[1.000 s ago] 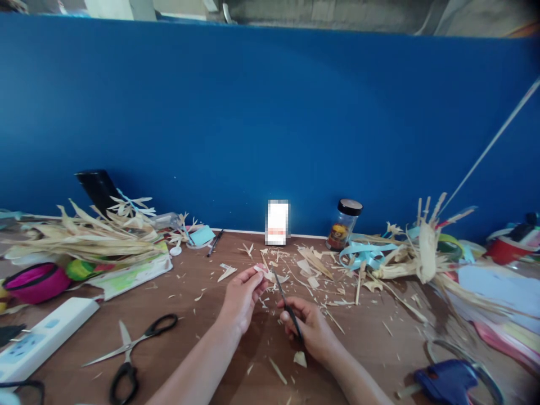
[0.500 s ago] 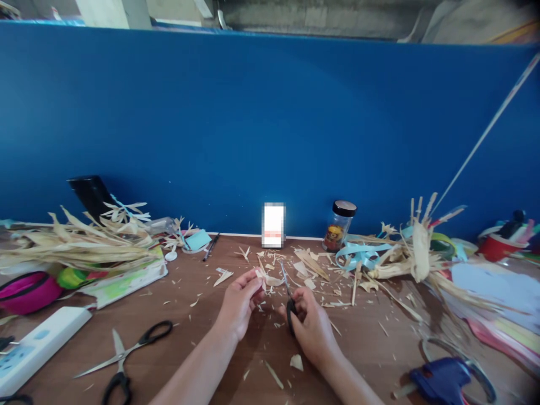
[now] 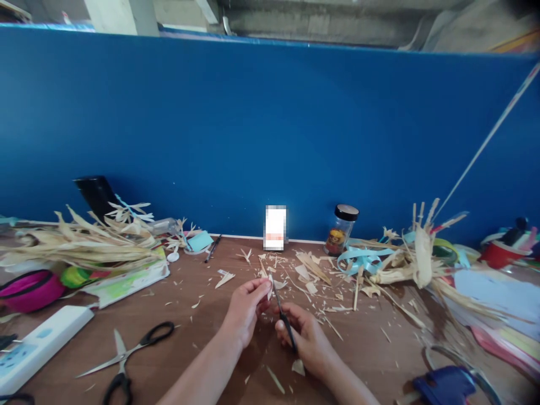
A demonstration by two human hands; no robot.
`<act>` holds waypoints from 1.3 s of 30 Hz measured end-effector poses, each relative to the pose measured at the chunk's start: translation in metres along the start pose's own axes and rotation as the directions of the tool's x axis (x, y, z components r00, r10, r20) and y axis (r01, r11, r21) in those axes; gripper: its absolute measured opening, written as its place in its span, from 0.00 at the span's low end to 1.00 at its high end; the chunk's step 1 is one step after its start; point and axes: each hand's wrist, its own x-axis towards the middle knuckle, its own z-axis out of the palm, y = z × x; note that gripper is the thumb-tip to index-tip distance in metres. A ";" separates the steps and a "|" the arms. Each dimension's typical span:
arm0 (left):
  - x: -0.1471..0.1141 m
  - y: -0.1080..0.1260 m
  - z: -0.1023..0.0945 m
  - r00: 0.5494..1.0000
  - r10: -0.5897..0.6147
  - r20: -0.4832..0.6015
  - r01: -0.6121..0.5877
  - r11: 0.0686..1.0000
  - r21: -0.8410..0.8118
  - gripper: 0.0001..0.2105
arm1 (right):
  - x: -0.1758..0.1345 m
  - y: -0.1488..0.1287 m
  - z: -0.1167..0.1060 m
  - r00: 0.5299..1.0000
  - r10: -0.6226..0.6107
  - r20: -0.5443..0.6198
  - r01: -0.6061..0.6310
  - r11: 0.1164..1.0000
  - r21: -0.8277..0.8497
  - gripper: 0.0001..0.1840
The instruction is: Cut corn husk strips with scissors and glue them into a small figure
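Observation:
At the middle of the brown table, my left hand (image 3: 248,308) is closed in a pinch on a small pale husk piece (image 3: 269,288), mostly covered by the fingertips. My right hand (image 3: 306,337) grips black-handled scissors (image 3: 283,318), their blades pointing away from me and up to the left, right beside the pinched piece. Whether the blades touch it I cannot make out. Cut scraps (image 3: 311,287) of dried husk lie scattered around and beyond both hands.
A second pair of scissors (image 3: 121,355) lies spread at left, near a white power strip (image 3: 46,343). Dried husks (image 3: 84,247) are heaped behind it. A lidded jar (image 3: 337,233) and light blue ribbon (image 3: 363,260) stand back right; a blue glue gun (image 3: 447,385) is front right.
My right hand has brought the scissors left, and their blades now lie against or close by my left fingertips. My left hand has shifted slightly right and toward me, still pinching.

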 end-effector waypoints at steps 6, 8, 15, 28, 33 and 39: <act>-0.001 0.001 0.001 1.000 0.005 0.000 -0.005 0.999 0.045 0.11 | -0.001 -0.005 0.001 0.999 0.041 0.001 -0.041 0.999 0.018 0.20; -0.002 0.001 0.002 1.000 0.018 0.009 -0.019 0.998 0.063 0.11 | -0.001 -0.006 0.002 0.998 0.055 -0.001 -0.055 0.998 0.022 0.20; -0.002 -0.005 0.004 0.998 0.062 0.004 -0.062 0.991 0.119 0.13 | 0.000 0.000 0.004 0.998 0.067 -0.017 -0.067 0.998 0.017 0.21; 0.004 -0.011 0.001 0.996 0.086 -0.032 -0.081 0.988 0.128 0.13 | 0.001 0.005 0.001 0.999 0.054 -0.002 -0.054 0.998 -0.040 0.20; 0.005 -0.012 -0.001 0.994 0.110 -0.029 -0.103 0.979 0.175 0.12 | 0.002 0.007 0.000 0.999 0.052 -0.014 -0.053 0.996 -0.077 0.20; 0.003 -0.009 0.000 0.993 0.116 -0.035 -0.106 0.971 0.213 0.12 | 0.003 0.008 0.000 1.000 0.024 -0.017 -0.026 0.993 -0.113 0.18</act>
